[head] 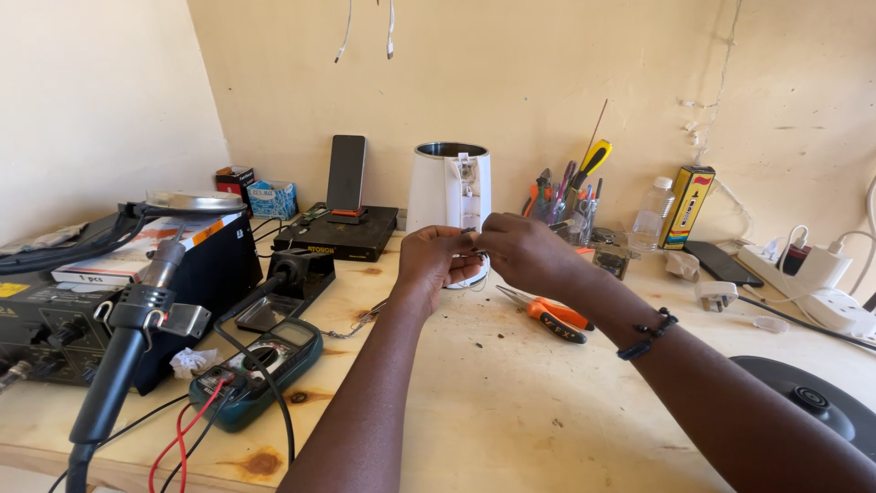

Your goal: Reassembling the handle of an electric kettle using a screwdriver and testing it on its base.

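We had both hands raised just in front of the white kettle body (449, 187), fingertips meeting. Our left hand (436, 258) was curled closed and our right hand (522, 253) pinched toward it; between them sat something small and dark, too little of it showing for us to say what it was, though thin wire ends (478, 277) seemed to trail below toward the kettle's foot. The kettle stood upright on the wooden bench (511, 411), its open handle side facing us.

We judged this to be the fiddly stage: a small part or lead from the kettle being held and worked between the fingers. The next move looked to call for a steady pinch and a fine tool.

Just to the kettle's right and nearer us lay orange-handled pliers (550, 315). Further right stood a cup of tools (570, 196). Left of the kettle sat a phone on a stand (347, 173), and well to its left and nearer us a green multimeter (260, 370).
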